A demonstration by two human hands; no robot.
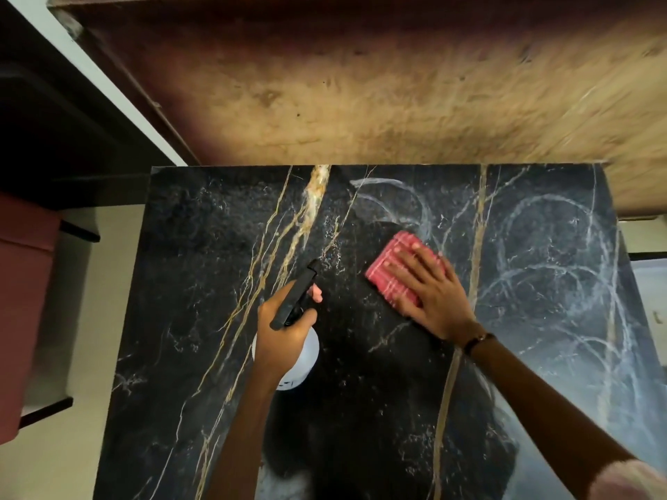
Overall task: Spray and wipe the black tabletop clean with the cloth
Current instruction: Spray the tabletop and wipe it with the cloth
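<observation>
Tabletop wipe, both hands at work on black marble tabletop.
Left hand curls round white spray bottle, one fingertip at its black trigger head; to its right, right hand presses folded red cloth flat, fingers spread; whitish smear arcs further right.

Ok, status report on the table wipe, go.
Left hand grips spray bottle. Right hand flat on red cloth, pressing it to black tabletop. White streaks on the right side. Nothing in the way.
</observation>
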